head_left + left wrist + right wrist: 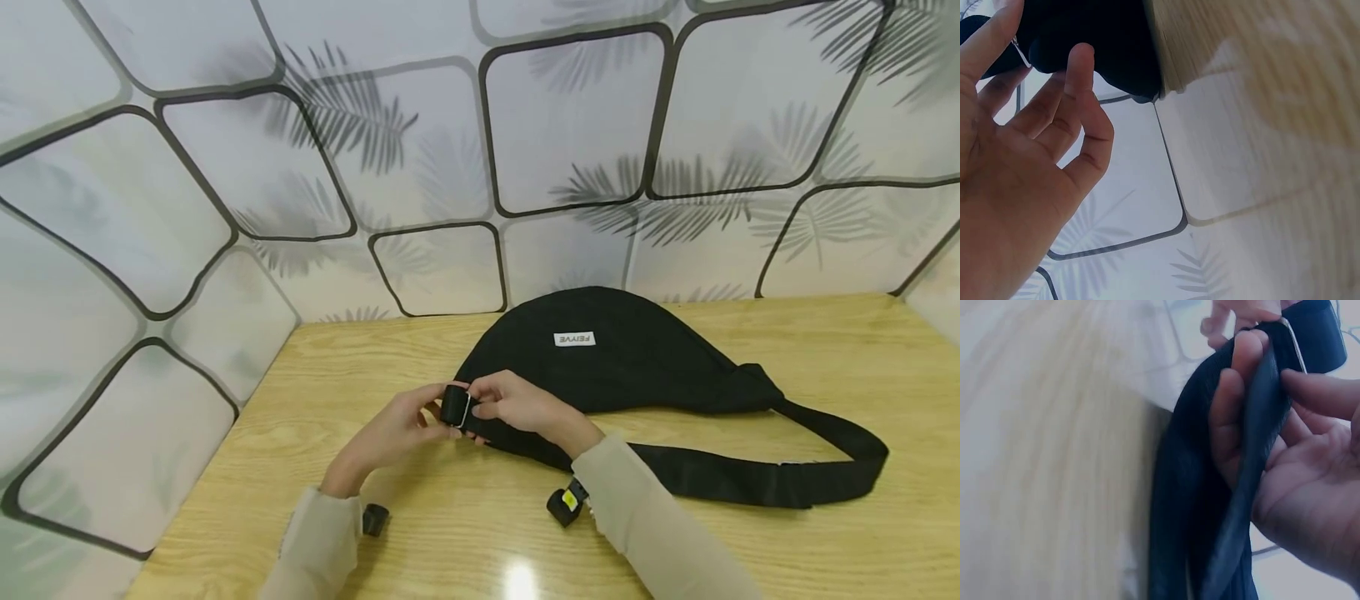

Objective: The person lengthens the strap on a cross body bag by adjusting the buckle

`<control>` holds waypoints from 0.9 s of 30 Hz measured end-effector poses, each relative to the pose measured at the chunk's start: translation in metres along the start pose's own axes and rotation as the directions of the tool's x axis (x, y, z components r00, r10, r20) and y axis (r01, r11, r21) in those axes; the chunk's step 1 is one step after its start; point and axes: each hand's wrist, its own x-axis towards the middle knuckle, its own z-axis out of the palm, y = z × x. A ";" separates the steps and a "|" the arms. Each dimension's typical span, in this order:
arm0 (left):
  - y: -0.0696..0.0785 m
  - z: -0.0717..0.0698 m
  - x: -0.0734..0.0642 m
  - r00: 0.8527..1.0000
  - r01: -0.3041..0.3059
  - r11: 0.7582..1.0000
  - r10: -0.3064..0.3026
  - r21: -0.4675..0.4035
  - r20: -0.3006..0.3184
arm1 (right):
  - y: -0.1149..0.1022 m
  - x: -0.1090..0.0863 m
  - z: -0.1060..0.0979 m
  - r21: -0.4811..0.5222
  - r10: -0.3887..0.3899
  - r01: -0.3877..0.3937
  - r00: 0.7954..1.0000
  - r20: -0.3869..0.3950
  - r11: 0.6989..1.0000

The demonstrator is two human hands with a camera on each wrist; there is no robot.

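A black waist bag [607, 379] lies on the table with a white label on its front. At its left end, a webbing strap loop [453, 405] passes through a thin metal slider [466, 412]. My left hand [397, 429] pinches the loop from the left side. From the right, my right hand [521, 404] grips the strap beside the slider. In the right wrist view, the strap [1254, 437] runs between the thumb and curled fingers, close to the slider [1295, 347]. The left wrist view has the left hand [1022, 156] next to the dark fabric.
The rest of the bag's strap [720, 475] curves across the right side of the wood-grain table [450, 542]. Behind and at left stand walls [577, 125] with a leaf and rounded-grid pattern. A small black piece with a yellow mark [570, 500] sits by the right sleeve.
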 end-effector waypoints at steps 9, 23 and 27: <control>-0.002 -0.003 -0.002 1.000 0.013 0.999 -0.013 0.038 -0.005 | 0.003 -0.010 -0.022 -0.100 0.057 -0.049 0.996 0.074 0.994; 0.003 -0.001 0.001 1.000 0.026 1.000 -0.026 -0.002 0.003 | -0.001 -0.002 -0.007 -0.176 -0.059 0.053 0.998 -0.028 0.983; 0.003 -0.001 0.001 0.999 0.033 0.999 -0.033 0.015 -0.001 | -0.002 -0.006 -0.015 -0.207 0.025 -0.030 0.999 -0.026 0.978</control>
